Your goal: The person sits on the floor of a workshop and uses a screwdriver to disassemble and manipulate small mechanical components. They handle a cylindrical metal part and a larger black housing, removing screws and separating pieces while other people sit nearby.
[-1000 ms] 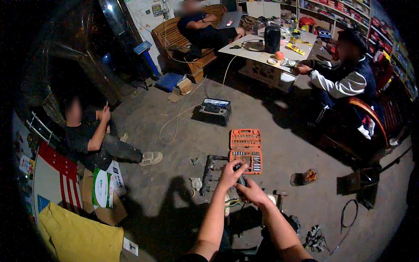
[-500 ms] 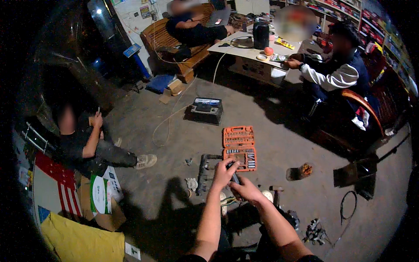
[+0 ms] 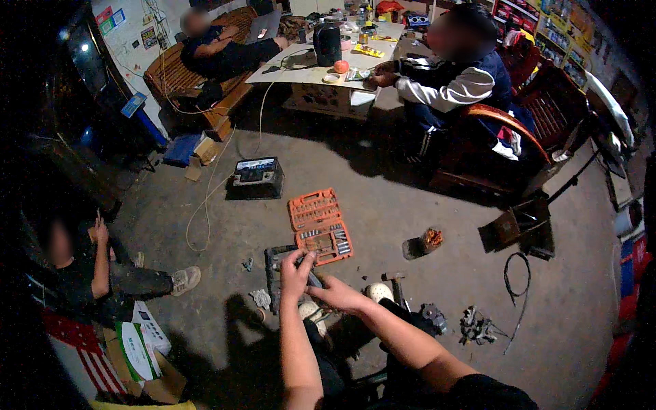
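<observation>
My left hand is closed round the upper end of a dark grey rod-shaped tool. Below it, my right hand grips the lower end, its fingers partly hidden. The tool's exact kind does not show. Just beyond my hands lies an orange socket set case, unfolded, with sockets in rows. Beside my left hand, a dark metal part rests on the floor, partly behind the wrist. A hammer lies right of my light-coloured shoe.
A car battery stands on the floor ahead, near a pale looping cable. Metal parts and a black hose lie to the right. People sit at the left, on a bench and by a table.
The view has turned to the right, so the case, battery and people sit farther left in the picture. Both hands stay together on the grey tool.
</observation>
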`<state>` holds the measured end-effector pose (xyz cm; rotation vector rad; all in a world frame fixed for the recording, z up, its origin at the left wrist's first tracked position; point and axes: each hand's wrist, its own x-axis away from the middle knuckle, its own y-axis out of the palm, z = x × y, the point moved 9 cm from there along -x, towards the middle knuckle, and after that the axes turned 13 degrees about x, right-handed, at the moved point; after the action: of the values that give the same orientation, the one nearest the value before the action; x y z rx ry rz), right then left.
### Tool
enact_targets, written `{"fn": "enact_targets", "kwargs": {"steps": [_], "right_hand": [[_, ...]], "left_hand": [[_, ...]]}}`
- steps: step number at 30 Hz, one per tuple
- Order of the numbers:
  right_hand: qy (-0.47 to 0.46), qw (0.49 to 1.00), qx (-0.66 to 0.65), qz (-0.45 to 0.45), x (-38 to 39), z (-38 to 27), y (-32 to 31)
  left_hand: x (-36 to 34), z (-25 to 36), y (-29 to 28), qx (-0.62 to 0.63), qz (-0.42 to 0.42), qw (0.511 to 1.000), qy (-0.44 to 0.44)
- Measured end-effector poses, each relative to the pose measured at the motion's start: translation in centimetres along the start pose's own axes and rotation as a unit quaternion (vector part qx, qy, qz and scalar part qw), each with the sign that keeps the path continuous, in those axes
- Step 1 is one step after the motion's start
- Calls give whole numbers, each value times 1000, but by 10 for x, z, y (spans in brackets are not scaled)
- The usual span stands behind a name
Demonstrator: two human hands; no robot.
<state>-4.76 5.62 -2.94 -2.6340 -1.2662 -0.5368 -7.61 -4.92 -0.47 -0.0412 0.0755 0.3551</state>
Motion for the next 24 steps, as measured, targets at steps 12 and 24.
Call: {"fn": "enact_targets", "kwargs": {"steps": [12,24], "right_hand": [[-20,1000,8,14,-5,0,2],[-17,1000,5,5,-6,2,3]], "left_hand": [[2,-1,-3,20,3,1000,-8],[2,-3,-4,18,9,1000,-6]]}}
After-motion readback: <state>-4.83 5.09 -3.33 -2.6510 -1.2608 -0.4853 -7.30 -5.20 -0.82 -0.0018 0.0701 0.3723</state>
